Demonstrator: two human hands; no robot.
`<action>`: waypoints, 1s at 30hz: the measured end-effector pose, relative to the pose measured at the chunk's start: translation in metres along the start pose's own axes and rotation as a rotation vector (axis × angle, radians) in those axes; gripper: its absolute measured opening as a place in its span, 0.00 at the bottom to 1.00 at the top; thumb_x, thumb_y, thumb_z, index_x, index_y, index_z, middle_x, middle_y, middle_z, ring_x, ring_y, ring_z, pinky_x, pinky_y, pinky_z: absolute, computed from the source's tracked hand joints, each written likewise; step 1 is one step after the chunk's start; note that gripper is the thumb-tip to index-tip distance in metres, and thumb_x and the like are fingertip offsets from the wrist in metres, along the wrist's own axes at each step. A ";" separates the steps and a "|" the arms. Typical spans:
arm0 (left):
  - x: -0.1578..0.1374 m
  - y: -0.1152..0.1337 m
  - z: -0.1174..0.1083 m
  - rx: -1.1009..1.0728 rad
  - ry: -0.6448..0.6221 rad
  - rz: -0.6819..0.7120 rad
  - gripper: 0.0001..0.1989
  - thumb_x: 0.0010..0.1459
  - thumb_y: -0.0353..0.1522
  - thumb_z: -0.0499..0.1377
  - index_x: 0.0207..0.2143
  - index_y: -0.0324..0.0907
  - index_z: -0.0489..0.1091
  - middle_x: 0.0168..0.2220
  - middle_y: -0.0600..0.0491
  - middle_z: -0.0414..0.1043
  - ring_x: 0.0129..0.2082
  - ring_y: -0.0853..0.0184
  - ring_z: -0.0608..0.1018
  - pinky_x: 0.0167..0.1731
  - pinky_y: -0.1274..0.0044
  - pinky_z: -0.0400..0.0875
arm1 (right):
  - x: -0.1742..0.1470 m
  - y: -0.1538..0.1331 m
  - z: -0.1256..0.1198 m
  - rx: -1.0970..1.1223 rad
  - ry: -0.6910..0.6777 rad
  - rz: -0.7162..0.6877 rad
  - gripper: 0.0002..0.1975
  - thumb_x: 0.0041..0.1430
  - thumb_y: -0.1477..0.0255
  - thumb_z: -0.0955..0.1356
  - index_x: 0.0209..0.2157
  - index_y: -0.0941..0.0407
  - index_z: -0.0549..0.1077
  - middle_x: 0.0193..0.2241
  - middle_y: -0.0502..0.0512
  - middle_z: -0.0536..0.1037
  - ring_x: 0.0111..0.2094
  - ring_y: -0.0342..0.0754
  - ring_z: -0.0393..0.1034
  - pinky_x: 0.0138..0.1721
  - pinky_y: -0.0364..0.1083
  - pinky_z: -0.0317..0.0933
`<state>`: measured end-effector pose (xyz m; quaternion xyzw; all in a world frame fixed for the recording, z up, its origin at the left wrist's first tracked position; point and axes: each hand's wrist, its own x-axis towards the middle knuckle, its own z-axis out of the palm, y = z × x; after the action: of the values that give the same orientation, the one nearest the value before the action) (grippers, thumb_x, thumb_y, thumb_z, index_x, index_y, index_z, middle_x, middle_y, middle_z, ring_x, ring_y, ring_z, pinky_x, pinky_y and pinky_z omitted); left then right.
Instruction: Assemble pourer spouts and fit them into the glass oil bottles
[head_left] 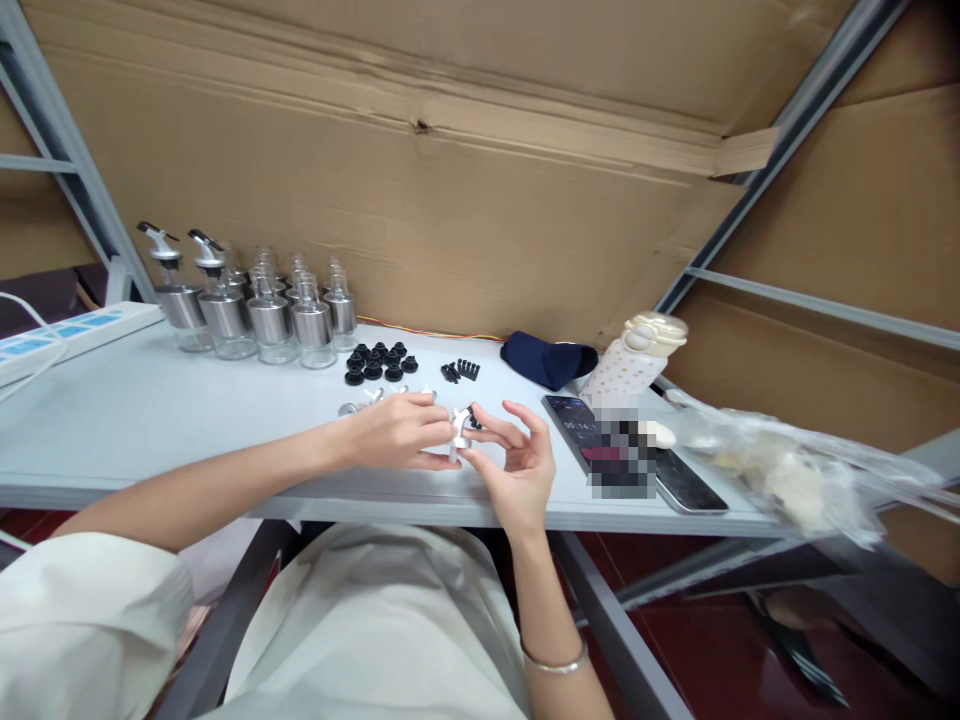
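Note:
My left hand [405,432] is closed on a small silver pourer spout [460,428], held just above the table's front edge. My right hand [517,460] reaches it from the other side, thumb and forefinger at the spout and the other fingers loosely curled. At the spout's tip, by my right forefinger, a small black piece shows. Behind my left hand lie more silver spout parts [375,396], partly hidden by it. Several black stoppers [375,362] sit farther back. To their right is a little group of black flip caps [460,371].
Glass bottles with steel sleeves [270,318] stand at the back left, two topped with pourers. A power strip [75,340] lies left. On the right are a navy cap [549,360], a spotted bottle [637,355], phones [690,482] and plastic bags [787,465]. Cardboard [450,220] walls the back.

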<state>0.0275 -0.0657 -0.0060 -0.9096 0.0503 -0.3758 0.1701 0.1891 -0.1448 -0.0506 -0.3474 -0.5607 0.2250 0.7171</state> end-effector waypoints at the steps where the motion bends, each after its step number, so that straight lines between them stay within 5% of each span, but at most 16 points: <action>1: 0.000 -0.001 0.000 0.005 0.002 0.000 0.12 0.64 0.36 0.52 0.28 0.39 0.63 0.22 0.54 0.70 0.20 0.72 0.69 0.26 0.79 0.65 | 0.000 0.000 0.000 -0.006 -0.003 -0.013 0.28 0.46 0.77 0.75 0.47 0.50 0.64 0.42 0.55 0.80 0.35 0.49 0.78 0.43 0.53 0.69; 4: -0.001 -0.004 0.000 0.022 0.023 0.004 0.11 0.64 0.36 0.53 0.31 0.39 0.63 0.26 0.52 0.74 0.23 0.72 0.73 0.27 0.79 0.67 | 0.002 0.001 0.000 -0.011 -0.016 -0.070 0.31 0.47 0.74 0.75 0.51 0.49 0.62 0.47 0.58 0.76 0.38 0.49 0.75 0.40 0.50 0.68; 10: -0.004 -0.006 0.002 0.083 0.022 0.090 0.09 0.64 0.36 0.53 0.33 0.39 0.65 0.31 0.50 0.77 0.26 0.72 0.76 0.29 0.78 0.70 | 0.005 0.003 -0.005 -0.080 -0.078 -0.037 0.12 0.62 0.66 0.64 0.43 0.54 0.73 0.39 0.56 0.76 0.37 0.47 0.73 0.38 0.48 0.67; 30: -0.008 0.006 0.004 0.082 -0.090 0.116 0.07 0.63 0.34 0.53 0.36 0.40 0.68 0.31 0.51 0.78 0.25 0.72 0.75 0.28 0.78 0.69 | 0.007 0.005 -0.008 -0.084 -0.072 0.133 0.10 0.56 0.64 0.68 0.29 0.56 0.74 0.22 0.49 0.73 0.27 0.44 0.69 0.34 0.45 0.64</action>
<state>0.0249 -0.0687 -0.0161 -0.9134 0.0797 -0.3256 0.2307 0.1993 -0.1388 -0.0514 -0.4055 -0.5706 0.2608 0.6648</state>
